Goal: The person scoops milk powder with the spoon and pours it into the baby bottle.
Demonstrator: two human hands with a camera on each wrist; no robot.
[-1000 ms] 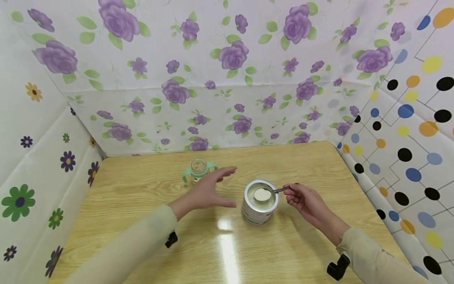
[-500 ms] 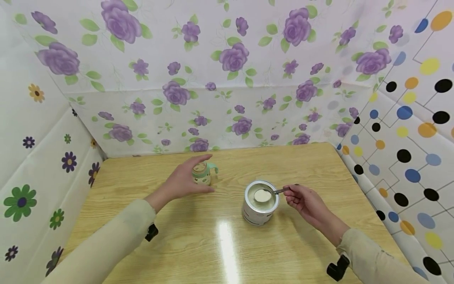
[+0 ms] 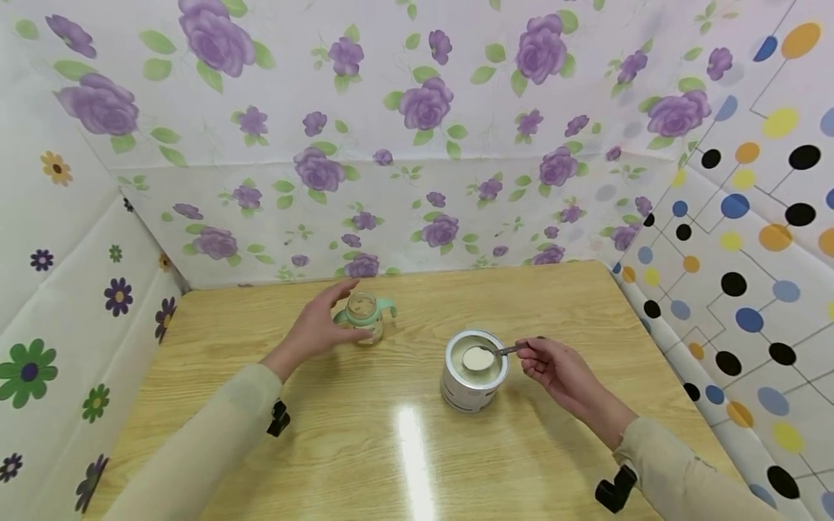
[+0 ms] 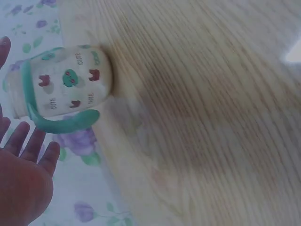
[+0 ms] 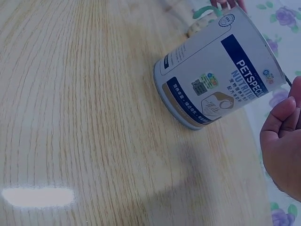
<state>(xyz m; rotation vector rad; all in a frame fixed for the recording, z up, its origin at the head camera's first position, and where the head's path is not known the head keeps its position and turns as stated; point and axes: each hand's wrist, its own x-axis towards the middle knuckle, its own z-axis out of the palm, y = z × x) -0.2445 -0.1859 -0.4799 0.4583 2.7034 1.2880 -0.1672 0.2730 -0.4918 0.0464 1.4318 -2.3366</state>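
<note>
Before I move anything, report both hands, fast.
Left hand: open, beside the green-handled bottle; contact can't be told.
Right hand: closed, holding the spoon at the can's mouth.

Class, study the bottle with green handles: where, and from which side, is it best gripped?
The bottle is probably best gripped round its body from the person's left, pressing the near and far sides: it stands upright, its rounded body lies between the two green handles, and the left hand is spread on that side.
</note>
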